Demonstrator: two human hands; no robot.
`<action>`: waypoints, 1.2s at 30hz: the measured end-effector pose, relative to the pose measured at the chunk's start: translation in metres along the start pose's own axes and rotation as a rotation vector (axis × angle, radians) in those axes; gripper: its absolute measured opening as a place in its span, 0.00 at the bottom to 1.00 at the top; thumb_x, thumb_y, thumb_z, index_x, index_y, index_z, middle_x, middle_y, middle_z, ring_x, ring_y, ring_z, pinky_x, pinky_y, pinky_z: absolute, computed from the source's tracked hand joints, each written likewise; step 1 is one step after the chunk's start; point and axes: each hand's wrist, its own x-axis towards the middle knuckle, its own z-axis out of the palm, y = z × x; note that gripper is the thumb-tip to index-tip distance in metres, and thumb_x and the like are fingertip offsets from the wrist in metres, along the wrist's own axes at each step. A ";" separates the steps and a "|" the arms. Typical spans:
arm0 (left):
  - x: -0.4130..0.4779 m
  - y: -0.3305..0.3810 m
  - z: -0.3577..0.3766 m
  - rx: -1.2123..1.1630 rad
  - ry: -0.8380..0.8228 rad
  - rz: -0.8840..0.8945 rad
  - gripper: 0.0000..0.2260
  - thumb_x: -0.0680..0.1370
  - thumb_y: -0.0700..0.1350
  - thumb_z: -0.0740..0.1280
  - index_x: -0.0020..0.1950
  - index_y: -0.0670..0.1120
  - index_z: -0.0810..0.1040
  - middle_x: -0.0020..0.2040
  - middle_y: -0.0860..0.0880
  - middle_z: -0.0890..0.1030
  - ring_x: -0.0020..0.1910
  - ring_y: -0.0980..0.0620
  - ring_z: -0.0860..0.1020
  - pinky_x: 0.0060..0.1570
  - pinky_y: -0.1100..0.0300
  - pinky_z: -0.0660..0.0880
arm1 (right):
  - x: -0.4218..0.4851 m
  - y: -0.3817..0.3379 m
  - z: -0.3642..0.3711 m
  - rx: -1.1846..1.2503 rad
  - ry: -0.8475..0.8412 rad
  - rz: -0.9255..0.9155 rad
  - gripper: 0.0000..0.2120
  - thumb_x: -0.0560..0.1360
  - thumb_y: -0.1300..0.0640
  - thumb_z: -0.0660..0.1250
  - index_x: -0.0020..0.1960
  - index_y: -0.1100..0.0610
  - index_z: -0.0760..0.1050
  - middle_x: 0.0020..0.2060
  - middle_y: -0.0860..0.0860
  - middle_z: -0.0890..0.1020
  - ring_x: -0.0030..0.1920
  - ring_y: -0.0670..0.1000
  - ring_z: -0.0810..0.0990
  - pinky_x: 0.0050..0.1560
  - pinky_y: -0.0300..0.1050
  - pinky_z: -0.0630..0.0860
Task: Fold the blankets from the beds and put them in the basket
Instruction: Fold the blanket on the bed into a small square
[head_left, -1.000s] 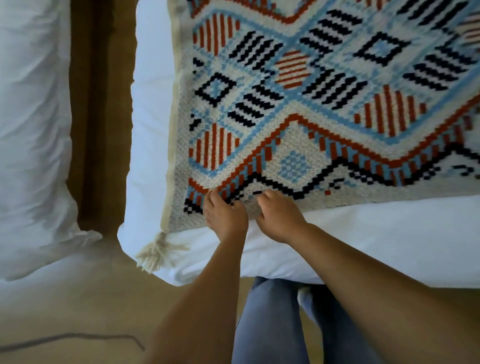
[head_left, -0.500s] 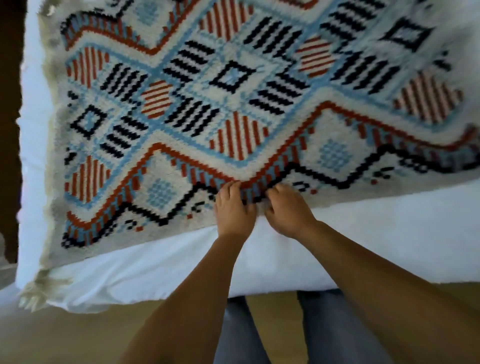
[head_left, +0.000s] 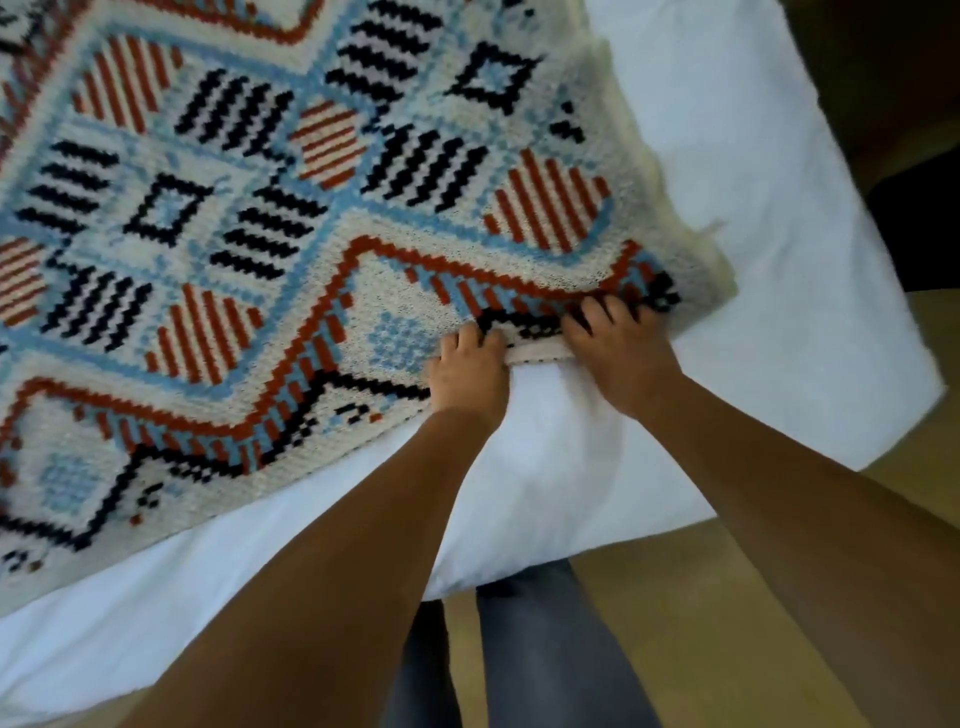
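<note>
A knitted blanket (head_left: 291, 218) with red, black and light-blue geometric patterns on a cream ground lies spread over a white bed (head_left: 769, 270). Its near edge runs across the view, and its right corner (head_left: 711, 280) lies just right of my hands. My left hand (head_left: 467, 371) pinches that near edge, fingers curled over the fabric. My right hand (head_left: 615, 340) grips the same edge close beside it, where the hem is bunched and lifted slightly off the sheet. No basket is in view.
The bed's white sheet hangs over the near side toward my legs in grey trousers (head_left: 540, 660). Tan floor (head_left: 727, 597) shows below and at the right. A dark piece of furniture (head_left: 914, 218) stands beyond the bed's right edge.
My hands have slid rightward along the blanket's near edge, from near its left tasselled corner to near its right corner. The hem between them is now bunched up.
</note>
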 end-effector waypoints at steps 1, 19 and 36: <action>0.001 0.005 -0.001 -0.033 -0.007 0.003 0.16 0.79 0.43 0.56 0.67 0.45 0.66 0.63 0.42 0.68 0.63 0.41 0.65 0.59 0.46 0.67 | 0.000 0.009 -0.001 0.000 0.038 0.039 0.19 0.75 0.61 0.60 0.65 0.58 0.65 0.63 0.59 0.69 0.63 0.61 0.67 0.59 0.57 0.67; -0.018 0.061 0.017 0.140 -0.061 0.325 0.15 0.78 0.46 0.59 0.64 0.46 0.67 0.61 0.44 0.68 0.59 0.43 0.67 0.56 0.49 0.67 | -0.018 0.093 0.000 0.847 0.284 0.623 0.22 0.68 0.54 0.67 0.59 0.61 0.71 0.57 0.60 0.75 0.59 0.62 0.71 0.58 0.55 0.68; -0.005 0.123 -0.016 -1.185 -0.095 -0.153 0.13 0.74 0.52 0.65 0.56 0.49 0.70 0.46 0.52 0.77 0.43 0.54 0.77 0.40 0.63 0.73 | -0.009 0.064 -0.043 2.070 -0.291 0.363 0.22 0.79 0.44 0.52 0.55 0.57 0.77 0.45 0.52 0.83 0.48 0.47 0.80 0.52 0.42 0.73</action>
